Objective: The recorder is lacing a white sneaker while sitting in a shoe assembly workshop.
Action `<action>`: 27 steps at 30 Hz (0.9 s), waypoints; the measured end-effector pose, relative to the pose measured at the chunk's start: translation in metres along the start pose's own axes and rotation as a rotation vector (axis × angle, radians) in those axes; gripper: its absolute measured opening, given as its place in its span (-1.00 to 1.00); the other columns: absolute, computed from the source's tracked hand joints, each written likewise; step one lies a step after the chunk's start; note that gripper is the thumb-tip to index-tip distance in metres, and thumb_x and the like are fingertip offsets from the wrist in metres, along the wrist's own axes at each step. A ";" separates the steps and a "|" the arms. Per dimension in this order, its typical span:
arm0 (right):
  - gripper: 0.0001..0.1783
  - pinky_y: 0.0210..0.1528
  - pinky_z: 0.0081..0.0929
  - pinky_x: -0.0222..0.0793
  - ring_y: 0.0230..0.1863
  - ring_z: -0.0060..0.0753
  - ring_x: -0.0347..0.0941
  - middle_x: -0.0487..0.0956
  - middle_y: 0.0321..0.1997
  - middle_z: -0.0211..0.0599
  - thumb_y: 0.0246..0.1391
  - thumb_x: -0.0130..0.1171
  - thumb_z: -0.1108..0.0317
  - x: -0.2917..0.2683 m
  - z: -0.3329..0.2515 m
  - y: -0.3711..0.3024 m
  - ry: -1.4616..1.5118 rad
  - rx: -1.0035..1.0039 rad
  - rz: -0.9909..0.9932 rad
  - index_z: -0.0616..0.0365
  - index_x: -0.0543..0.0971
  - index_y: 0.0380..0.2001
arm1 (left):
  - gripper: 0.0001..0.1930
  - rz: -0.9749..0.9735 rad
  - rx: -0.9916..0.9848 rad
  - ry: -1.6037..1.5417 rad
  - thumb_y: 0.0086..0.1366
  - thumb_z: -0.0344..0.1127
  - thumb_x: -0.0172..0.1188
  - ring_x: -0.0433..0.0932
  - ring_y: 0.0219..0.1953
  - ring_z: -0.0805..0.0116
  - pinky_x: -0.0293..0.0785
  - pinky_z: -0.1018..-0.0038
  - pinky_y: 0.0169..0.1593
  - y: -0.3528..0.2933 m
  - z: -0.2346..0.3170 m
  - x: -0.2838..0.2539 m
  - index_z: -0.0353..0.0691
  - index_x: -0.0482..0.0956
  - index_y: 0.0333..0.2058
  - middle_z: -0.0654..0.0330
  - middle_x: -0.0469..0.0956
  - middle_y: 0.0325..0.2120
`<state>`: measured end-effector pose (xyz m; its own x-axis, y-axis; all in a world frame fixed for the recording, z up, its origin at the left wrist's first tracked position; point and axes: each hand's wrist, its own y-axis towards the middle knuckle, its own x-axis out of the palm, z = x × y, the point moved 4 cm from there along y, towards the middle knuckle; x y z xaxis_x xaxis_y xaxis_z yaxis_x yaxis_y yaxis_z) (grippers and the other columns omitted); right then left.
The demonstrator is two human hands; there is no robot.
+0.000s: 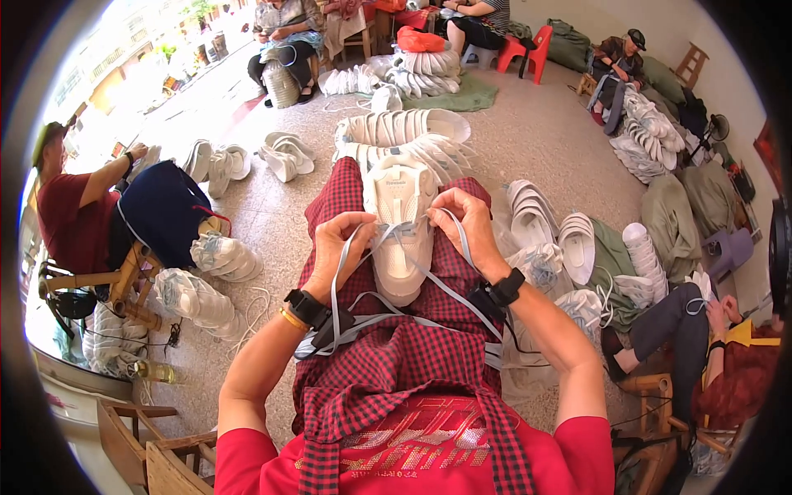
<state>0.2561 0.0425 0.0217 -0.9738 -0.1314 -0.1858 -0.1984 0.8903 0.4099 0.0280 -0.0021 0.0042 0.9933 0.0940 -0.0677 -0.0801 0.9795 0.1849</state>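
Between closed fingertips [368, 219], left hand [337, 241] and right hand [472, 227] pinch grey laces [445, 289] over the white shoe [396, 262], set amid checked cloth [412, 363], where slack loops near black wrist straps [307, 308] could snag if tugged outward.

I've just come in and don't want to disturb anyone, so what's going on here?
A person in a red-and-black checked apron is seated with a white sneaker on their lap, toe toward them. At the shoe's left side, the left hand pinches a pale grey-blue lace; the right hand pinches lace at the other side. Loose strands trail down toward the apron. Nested white shoes lie on the floor ahead, and a co-worker in maroon sits at the left.
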 end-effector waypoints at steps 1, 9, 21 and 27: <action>-0.90 -0.29 -0.58 0.45 -0.39 -0.61 0.54 0.62 -0.46 -0.36 0.06 0.28 0.50 0.000 -0.001 -0.001 0.001 -0.005 -0.003 0.27 0.56 -0.38 | -0.85 0.004 0.004 0.000 0.28 -0.44 0.23 0.55 -0.41 0.61 0.52 0.64 -0.33 -0.001 -0.001 0.000 -0.38 0.64 -0.22 0.25 0.63 -0.46; -0.94 -0.38 -0.58 0.43 -0.45 -0.61 0.55 0.63 -0.49 -0.31 0.04 0.27 0.52 0.001 -0.011 0.001 -0.156 -0.083 0.041 0.24 0.57 -0.40 | -0.83 0.076 0.023 -0.070 0.29 -0.41 0.21 0.54 -0.45 0.62 0.51 0.65 -0.40 0.000 -0.006 -0.003 -0.33 0.62 -0.17 0.29 0.61 -0.45; -0.90 -0.40 -0.36 0.41 -0.45 -0.23 0.52 0.52 -0.50 -0.20 -0.14 0.23 0.55 0.013 -0.040 0.008 -0.546 -0.458 0.015 0.24 0.51 -0.49 | -0.83 0.144 0.036 -0.059 0.27 -0.41 0.24 0.56 -0.40 0.61 0.53 0.64 -0.42 0.000 -0.003 -0.003 -0.30 0.61 -0.17 0.27 0.64 -0.39; -0.92 -0.45 -0.55 0.41 -0.50 -0.56 0.51 0.59 -0.52 -0.33 -0.06 0.24 0.51 0.004 -0.017 0.016 -0.223 -0.035 -0.058 0.26 0.54 -0.46 | -0.84 0.121 0.028 -0.029 0.24 -0.42 0.26 0.56 -0.41 0.62 0.53 0.63 -0.39 0.003 -0.005 -0.004 -0.32 0.62 -0.21 0.28 0.65 -0.40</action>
<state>0.2476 0.0484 0.0428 -0.9127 -0.0792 -0.4009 -0.2610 0.8679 0.4226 0.0233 0.0013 0.0004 0.9786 0.2054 -0.0154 -0.1972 0.9559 0.2175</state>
